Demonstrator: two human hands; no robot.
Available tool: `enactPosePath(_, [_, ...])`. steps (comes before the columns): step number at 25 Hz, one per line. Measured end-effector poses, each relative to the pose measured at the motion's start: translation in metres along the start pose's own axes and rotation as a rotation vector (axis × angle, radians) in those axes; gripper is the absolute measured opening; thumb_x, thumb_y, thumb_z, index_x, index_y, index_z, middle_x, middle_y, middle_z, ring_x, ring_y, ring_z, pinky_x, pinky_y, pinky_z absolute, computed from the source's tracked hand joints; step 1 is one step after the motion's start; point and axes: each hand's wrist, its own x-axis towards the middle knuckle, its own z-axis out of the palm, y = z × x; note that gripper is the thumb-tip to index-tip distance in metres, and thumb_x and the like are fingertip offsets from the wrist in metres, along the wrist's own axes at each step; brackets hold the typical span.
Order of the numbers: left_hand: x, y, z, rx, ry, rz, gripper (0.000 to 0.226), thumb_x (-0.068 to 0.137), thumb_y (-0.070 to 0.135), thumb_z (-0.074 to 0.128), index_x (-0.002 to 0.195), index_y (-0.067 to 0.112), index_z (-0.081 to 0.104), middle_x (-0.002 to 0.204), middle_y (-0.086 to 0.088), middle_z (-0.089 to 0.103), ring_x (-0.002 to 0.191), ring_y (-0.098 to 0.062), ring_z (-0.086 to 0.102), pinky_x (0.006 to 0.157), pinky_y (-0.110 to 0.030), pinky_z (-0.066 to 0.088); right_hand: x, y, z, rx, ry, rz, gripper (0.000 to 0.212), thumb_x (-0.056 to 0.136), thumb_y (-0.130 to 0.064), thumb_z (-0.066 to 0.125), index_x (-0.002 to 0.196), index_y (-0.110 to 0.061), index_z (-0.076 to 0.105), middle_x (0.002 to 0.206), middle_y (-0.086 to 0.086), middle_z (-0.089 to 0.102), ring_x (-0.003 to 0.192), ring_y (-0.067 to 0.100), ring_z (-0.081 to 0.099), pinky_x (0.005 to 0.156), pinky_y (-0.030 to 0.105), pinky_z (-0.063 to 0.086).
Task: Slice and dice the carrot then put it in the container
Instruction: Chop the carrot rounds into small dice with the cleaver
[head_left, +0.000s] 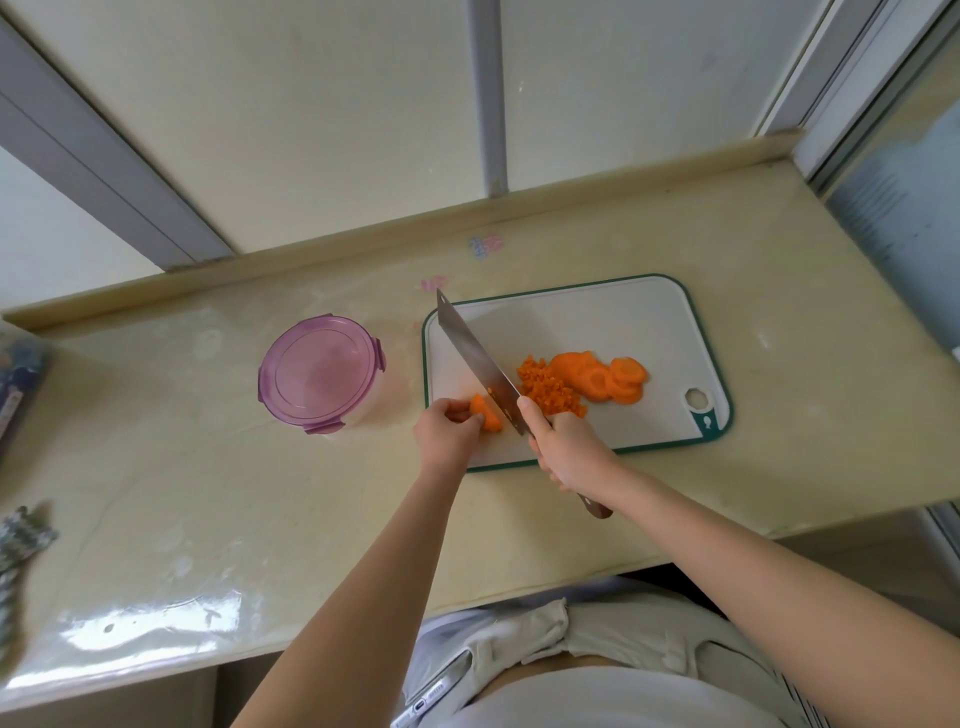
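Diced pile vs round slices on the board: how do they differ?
Cut: the diced pile is tiny cubes; the round slices are wide flat discs.
Pose: the diced pile is a loose heap; the round slices overlap one another.
Place: the diced pile lies beside the knife; the round slices lie farther right.
Shared: both are orange carrot on the cutting board.

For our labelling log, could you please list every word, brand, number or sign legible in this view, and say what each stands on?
Nothing reads as quotable text.
Too blurred: pink and blue decals on the cream countertop.
Too small: print on the pale tag of the pale grey garment.
Sign only, no letters: white fish-like mark on the white green-rimmed plastic cutting board.
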Motion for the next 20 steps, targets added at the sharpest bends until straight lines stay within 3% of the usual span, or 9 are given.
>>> enactPosePath(5, [0.004,0.003,-0.004,0.012,-0.039,-0.035,0.014,0.082,0.013,0.069,0.095,0.01,0.066,0.091,-0.003,0.064,0.085,-0.016,0.056,0.072,-0.023,0.044,-0.012,0.0,-0.005,-0.015,-0.046,0.015,0.058,0.096,-0.06,0.028,0.063,-0.014,0.039,0.047,-0.002,0.034,0.034,0.012,0.031,0.036,0.02,0.026])
enactPosePath(10, [0.005,0.008,-0.008,0.012,-0.07,-0.07,0.008,0.082,0.011,0.069,0.083,0.012,0.062,0.072,0.005,0.055,0.08,-0.014,0.054,0.053,-0.011,0.037,-0.014,0.005,-0.002,-0.031,-0.044,0.031,0.059,0.096,-0.06,0.029,0.06,-0.015,0.038,0.05,0.0,0.034,0.037,0.012,0.032,0.039,0.024,0.027])
enactPosePath(14, [0.008,0.007,-0.006,0.034,-0.079,-0.076,0.008,0.082,0.011,0.069,0.082,0.013,0.061,0.084,-0.001,0.06,0.083,-0.016,0.055,0.068,-0.021,0.042,-0.011,0.006,0.0,-0.076,-0.059,0.037,0.059,0.095,-0.062,0.026,0.06,-0.016,0.036,0.052,0.002,0.032,0.04,0.014,0.031,0.041,0.025,0.027])
enactPosePath(17, [0.011,0.006,-0.005,0.057,-0.085,-0.074,0.004,0.082,0.011,0.069,0.082,0.012,0.065,0.084,-0.001,0.062,0.081,-0.015,0.056,0.068,-0.02,0.041,-0.009,0.004,0.003,-0.13,-0.052,0.021,0.06,0.096,-0.061,0.024,0.059,-0.016,0.035,0.054,0.003,0.035,0.044,0.017,0.034,0.046,0.028,0.03])
enactPosePath(20, [0.014,0.004,-0.004,0.073,-0.086,-0.065,0.009,0.082,0.011,0.069,0.089,0.007,0.07,0.087,-0.002,0.065,0.081,-0.013,0.056,0.069,-0.02,0.041,-0.009,-0.005,0.003,-0.173,-0.048,-0.043,0.052,0.099,-0.053,0.028,0.062,-0.017,0.038,0.061,0.002,0.042,0.052,0.012,0.039,0.05,0.02,0.032])
